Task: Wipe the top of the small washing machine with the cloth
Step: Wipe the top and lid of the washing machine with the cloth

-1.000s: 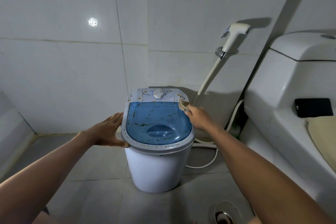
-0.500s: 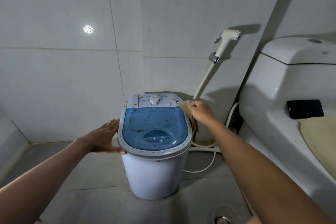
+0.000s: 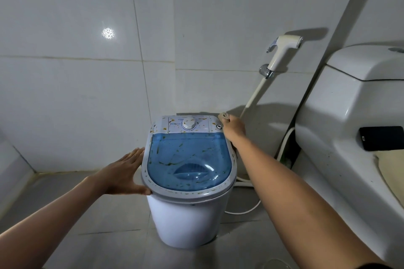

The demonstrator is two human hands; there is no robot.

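Observation:
A small white washing machine point(image 3: 188, 218) stands on the floor against the tiled wall. Its clear blue lid point(image 3: 189, 160) and pale control panel with a round dial point(image 3: 188, 123) are flecked with orange-brown dirt. My left hand point(image 3: 122, 174) lies flat and open against the left rim of the top. My right hand point(image 3: 233, 127) is at the back right corner of the top, closed on a beige cloth point(image 3: 224, 116), of which only a small bunched end shows above the fingers.
A white toilet point(image 3: 349, 129) fills the right side, with a black phone point(image 3: 381, 138) lying on it. A bidet sprayer point(image 3: 283, 49) hangs on the wall with its hose running down behind the machine. A floor drain point(image 3: 274, 264) sits at the bottom edge.
My right hand with the cloth has moved back along the right edge to the rear corner of the machine. My left hand has stayed on the left rim. The camera view has shifted slightly.

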